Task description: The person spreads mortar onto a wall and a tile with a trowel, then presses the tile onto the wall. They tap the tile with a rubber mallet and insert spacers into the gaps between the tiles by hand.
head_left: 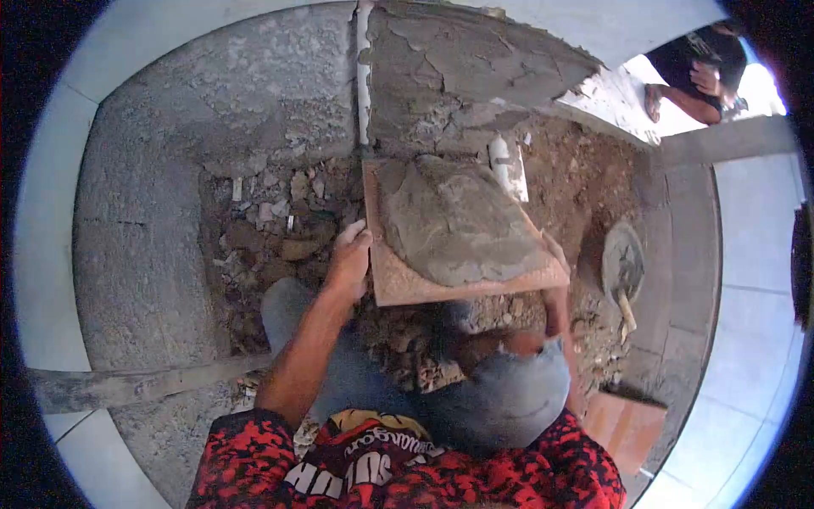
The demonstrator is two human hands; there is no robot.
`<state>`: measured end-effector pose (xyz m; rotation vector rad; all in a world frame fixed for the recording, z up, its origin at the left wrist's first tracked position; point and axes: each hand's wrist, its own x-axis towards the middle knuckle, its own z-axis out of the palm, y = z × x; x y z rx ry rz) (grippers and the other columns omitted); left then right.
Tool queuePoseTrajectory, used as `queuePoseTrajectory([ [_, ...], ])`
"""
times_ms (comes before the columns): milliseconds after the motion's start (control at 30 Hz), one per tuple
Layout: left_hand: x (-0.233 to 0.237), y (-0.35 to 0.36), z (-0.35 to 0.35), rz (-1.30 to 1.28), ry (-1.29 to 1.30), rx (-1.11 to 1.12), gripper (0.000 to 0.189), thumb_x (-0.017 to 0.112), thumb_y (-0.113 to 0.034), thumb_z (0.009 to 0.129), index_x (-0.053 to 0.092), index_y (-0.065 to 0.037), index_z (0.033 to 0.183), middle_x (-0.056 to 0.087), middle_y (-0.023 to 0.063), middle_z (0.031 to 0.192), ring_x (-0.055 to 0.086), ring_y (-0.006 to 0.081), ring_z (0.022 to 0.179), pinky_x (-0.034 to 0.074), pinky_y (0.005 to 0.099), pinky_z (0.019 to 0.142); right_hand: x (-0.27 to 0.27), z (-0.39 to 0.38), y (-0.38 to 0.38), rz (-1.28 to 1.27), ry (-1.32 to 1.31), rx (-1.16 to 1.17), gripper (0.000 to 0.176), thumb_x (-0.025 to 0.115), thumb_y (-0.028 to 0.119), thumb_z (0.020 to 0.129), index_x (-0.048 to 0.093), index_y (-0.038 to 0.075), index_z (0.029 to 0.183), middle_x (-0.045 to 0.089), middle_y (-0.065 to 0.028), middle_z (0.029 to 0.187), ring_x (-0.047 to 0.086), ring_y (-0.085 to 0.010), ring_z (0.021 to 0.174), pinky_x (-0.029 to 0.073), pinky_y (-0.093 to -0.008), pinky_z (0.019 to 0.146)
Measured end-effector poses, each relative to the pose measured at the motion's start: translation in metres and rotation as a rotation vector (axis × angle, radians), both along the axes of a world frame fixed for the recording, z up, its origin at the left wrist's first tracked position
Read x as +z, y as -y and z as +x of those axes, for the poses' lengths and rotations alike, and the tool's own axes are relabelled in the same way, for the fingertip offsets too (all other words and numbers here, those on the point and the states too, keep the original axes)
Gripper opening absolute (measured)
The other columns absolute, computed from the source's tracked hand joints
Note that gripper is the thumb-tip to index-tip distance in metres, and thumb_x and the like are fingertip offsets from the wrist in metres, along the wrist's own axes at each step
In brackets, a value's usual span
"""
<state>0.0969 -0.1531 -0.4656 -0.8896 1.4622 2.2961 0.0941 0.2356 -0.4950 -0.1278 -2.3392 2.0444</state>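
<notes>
Between my two hands is a reddish-brown tile (407, 288) with a thick heap of wet grey mortar (458, 220) spread over its upper face. My left hand (349, 259) grips the tile's left edge, with the fingers partly hidden beneath it. On the right edge, my right hand (555, 263) is closed around the tile, mostly hidden behind its corner. The tile is held above the rubble, in front of my knees. Past its far edge rises a wall coated with grey mortar (458, 68), beside a white vertical pipe (365, 76).
A mortar-smeared round pan or trowel (623, 263) with a wooden handle lies at right. Another reddish tile (623, 424) rests at lower right. A short white pipe (506, 165) stands in the dirt. A wooden plank (144, 386) lies at left. Another person (704, 72) sits at upper right.
</notes>
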Motion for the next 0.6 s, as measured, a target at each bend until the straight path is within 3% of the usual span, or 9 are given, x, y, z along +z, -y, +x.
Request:
queuePoseTrajectory([
  [67,0.017,-0.004,-0.008,-0.016,0.01,-0.022,0.031,0.045,-0.015,0.088,0.045,-0.003,0.117,0.053,0.0096,0.111,0.052,0.0195,0.098,0.044,0.0351,0.084,0.027,-0.001,0.022,0.463,-0.211,-0.001,0.051,0.063,0.022,0.073,0.048,-0.002,0.116,0.051,-0.0123,0.11,0.048,-0.0212,0.103,0.039,-0.0354,0.089],
  [100,0.014,-0.004,-0.01,-0.025,0.022,-0.009,0.031,0.045,-0.015,0.088,0.045,-0.003,0.117,0.053,0.0096,0.111,0.052,0.0195,0.098,0.044,0.0351,0.084,0.017,-0.005,0.015,0.453,-0.203,0.013,0.051,0.063,0.022,0.073,0.048,-0.002,0.116,0.051,-0.0123,0.11,0.048,-0.0212,0.103,0.039,-0.0354,0.089],
  [167,0.007,0.0,-0.015,0.038,-0.03,-0.044,0.031,0.045,-0.015,0.088,0.045,-0.002,0.117,0.053,0.0095,0.11,0.052,0.0191,0.099,0.043,0.0336,0.084,-0.008,-0.014,0.002,0.715,-0.579,-0.084,0.044,0.063,0.019,0.072,0.052,0.0,0.111,0.051,-0.0124,0.107,0.05,-0.0232,0.1,0.04,-0.0359,0.088],
  [233,0.025,-0.008,-0.02,-0.028,0.016,-0.066,0.035,0.046,-0.015,0.088,0.042,-0.002,0.12,0.053,0.0101,0.106,0.054,0.0194,0.092,0.045,0.0336,0.078,-0.011,-0.01,0.004,0.617,-0.537,-0.093,0.037,0.061,0.014,0.072,0.055,0.004,0.107,0.054,-0.0156,0.106,0.053,-0.0262,0.097,0.042,-0.0352,0.086],
  [267,0.019,-0.007,-0.021,-0.009,0.008,-0.04,0.035,0.046,-0.014,0.087,0.042,-0.002,0.12,0.053,0.0106,0.106,0.054,0.0197,0.092,0.046,0.0333,0.078,-0.007,-0.007,0.007,0.377,-0.317,-0.157,0.033,0.06,0.012,0.072,0.057,0.004,0.104,0.055,-0.0172,0.104,0.054,-0.0277,0.095,0.043,-0.0351,0.084],
  [367,0.012,-0.002,-0.024,0.105,-0.021,0.013,0.037,0.048,-0.016,0.085,0.042,-0.002,0.119,0.053,0.0122,0.106,0.055,0.021,0.092,0.046,0.0337,0.078,-0.018,-0.012,0.001,0.167,-0.04,-0.259,0.023,0.057,0.01,0.074,0.061,0.001,0.095,0.059,-0.0203,0.099,0.058,-0.0287,0.092,0.046,-0.0344,0.08],
  [433,0.015,-0.003,-0.026,0.106,-0.057,0.026,0.043,0.052,-0.024,0.083,0.043,-0.002,0.119,0.053,0.0125,0.106,0.055,0.0224,0.093,0.046,0.0352,0.079,0.005,-0.02,0.01,0.414,-0.393,-0.119,0.019,0.055,0.01,0.076,0.062,-0.002,0.089,0.059,-0.0204,0.1,0.058,-0.028,0.093,0.047,-0.0343,0.08],
  [567,-0.004,0.001,-0.037,0.194,-0.063,0.083,0.049,0.053,-0.03,0.081,0.043,-0.001,0.118,0.053,0.0133,0.107,0.055,0.0245,0.092,0.045,0.0374,0.08,0.023,-0.031,0.016,0.442,-0.406,-0.084,0.018,0.055,0.01,0.076,0.062,-0.002,0.087,0.059,-0.0207,0.098,0.059,-0.028,0.092,0.048,-0.0345,0.079],
  [600,-0.003,-0.006,-0.045,0.364,0.02,0.124,0.048,0.053,-0.03,0.08,0.044,-0.001,0.118,0.053,0.0141,0.107,0.055,0.0254,0.092,0.045,0.0379,0.08,0.021,-0.032,0.012,0.438,-0.372,-0.071,0.019,0.054,0.011,0.077,0.061,-0.002,0.089,0.058,-0.0209,0.099,0.057,-0.0291,0.094,0.046,-0.0354,0.082],
])
